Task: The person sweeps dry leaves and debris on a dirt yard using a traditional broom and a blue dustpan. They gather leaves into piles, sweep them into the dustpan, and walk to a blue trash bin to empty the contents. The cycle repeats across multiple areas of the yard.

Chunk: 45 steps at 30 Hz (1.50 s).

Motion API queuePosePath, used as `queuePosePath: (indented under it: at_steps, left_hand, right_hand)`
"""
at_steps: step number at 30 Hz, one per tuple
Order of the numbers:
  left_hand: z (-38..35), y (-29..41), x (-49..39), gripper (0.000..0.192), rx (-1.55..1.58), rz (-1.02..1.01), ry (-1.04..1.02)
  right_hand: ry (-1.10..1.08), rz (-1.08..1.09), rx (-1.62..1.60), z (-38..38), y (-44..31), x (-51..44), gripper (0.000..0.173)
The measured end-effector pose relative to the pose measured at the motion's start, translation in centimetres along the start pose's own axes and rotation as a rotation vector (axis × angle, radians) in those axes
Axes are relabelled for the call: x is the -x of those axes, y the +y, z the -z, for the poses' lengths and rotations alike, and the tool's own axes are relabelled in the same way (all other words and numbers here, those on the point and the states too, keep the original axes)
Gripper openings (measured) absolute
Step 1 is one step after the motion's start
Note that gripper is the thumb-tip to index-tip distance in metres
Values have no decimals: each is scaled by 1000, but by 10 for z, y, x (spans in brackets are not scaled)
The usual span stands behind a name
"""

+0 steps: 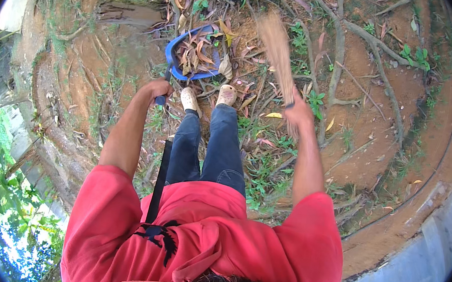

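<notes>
My left hand (158, 90) grips the dark handle of a blue plastic dustpan (170, 51), which rests on the ground just ahead of my feet. Dry brown leaves (192, 55) fill much of the pan. In my right hand (299, 111) is a bundle broom of thin sticks (279, 55); its far end is blurred and fans out over the ground to the right of the pan. The broom's short butt ends show below my fist.
Tree roots (339, 49) cross the reddish soil ahead and to the right. A piece of weathered wood (129, 14) lies beyond the dustpan to the left. Fallen leaves and small green plants (298, 40) surround it. A concrete surface (404, 265) borders the soil at lower right.
</notes>
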<state>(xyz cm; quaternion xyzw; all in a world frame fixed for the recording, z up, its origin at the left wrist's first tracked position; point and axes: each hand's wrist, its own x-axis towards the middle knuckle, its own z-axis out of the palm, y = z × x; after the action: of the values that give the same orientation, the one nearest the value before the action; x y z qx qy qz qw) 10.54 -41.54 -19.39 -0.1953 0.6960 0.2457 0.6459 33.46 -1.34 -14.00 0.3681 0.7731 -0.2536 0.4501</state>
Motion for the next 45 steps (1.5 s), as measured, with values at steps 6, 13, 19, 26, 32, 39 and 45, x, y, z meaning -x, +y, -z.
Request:
queuePosePath:
  at_steps: [6, 13, 19, 26, 32, 39, 45]
  left_hand:
    - [-8, -3, 13, 56, 42, -24, 49]
    - [-8, 17, 21, 48, 98, 1, -27]
    - [-12, 26, 25, 42, 23, 26, -34]
    - [-6, 12, 15, 30, 66, -2, 23]
    - [10, 5, -7, 10, -41, 31, -36]
    - [15, -3, 11, 40, 90, -10, 7]
    - [46, -7, 18, 94, 237, 59, -98]
  right_hand:
    - [-231, 18, -89, -44, -16, -41, 103]
    - [-216, 66, -314, -45, 36, 40, 109]
    - [-256, -39, -432, -78, -26, -3, 107]
    - [-289, 16, -619, -122, -21, 60, 104]
    - [-214, -72, -695, -111, -18, 22, 108]
    - [-289, 76, -723, -157, -69, 26, 105]
    - [-112, 63, -672, -128, -69, 45, 102]
